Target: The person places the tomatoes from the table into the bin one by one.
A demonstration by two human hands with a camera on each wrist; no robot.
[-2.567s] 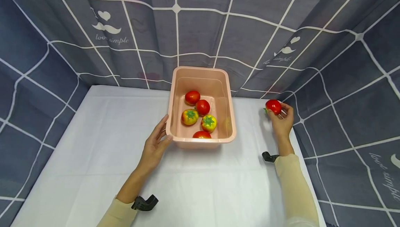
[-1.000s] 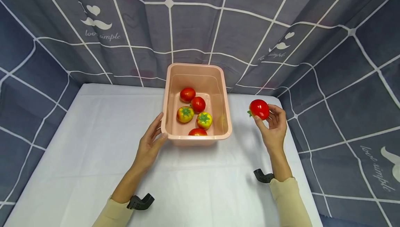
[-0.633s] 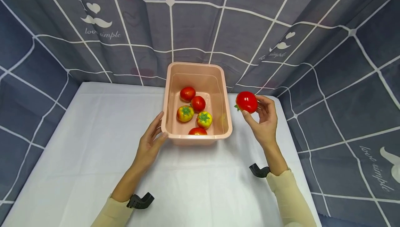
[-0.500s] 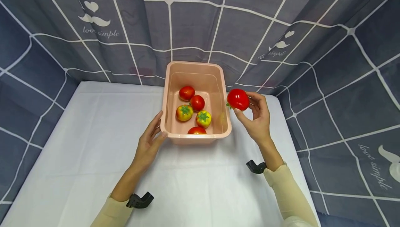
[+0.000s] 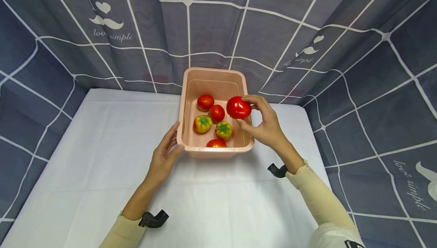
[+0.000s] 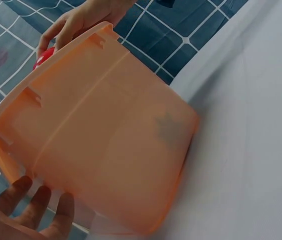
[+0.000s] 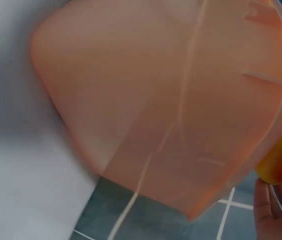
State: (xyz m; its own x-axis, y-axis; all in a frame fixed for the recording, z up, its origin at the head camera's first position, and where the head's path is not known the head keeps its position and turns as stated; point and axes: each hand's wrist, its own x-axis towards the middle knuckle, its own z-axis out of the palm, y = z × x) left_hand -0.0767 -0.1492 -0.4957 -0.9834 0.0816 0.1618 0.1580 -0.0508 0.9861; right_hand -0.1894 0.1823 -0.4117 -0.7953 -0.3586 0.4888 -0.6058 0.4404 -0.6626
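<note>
A pink plastic bin [image 5: 220, 149] stands on the white-covered table by the back curtain. My left hand [image 5: 164, 159] holds its near left corner, thumb at the front rim and fingers along the side; those fingers show against the outer wall in the left wrist view. With thumb and fingers, my right hand [image 5: 266, 124] pinches a red tomato [image 5: 238, 107] over the right part of the bin. Its yellow underside [image 7: 275, 165] shows in the right wrist view. Inside lie several tomatoes: red ones [image 5: 205, 102] and yellow-green ones with green leaf tops [image 5: 224, 130]. The front rim partly hides one red tomato [image 5: 216, 143].
A grey checked curtain [image 5: 215, 32] rises behind the bin and along both sides. The white tablecloth [image 5: 129, 126] spreads around the bin. Each wrist wears a black camera mount, such as the left one [image 5: 153, 219].
My right hand has carried the red tomato leftward from the table's right edge, past the rim, to above the bin. My left hand has kept its place at the bin's corner.
</note>
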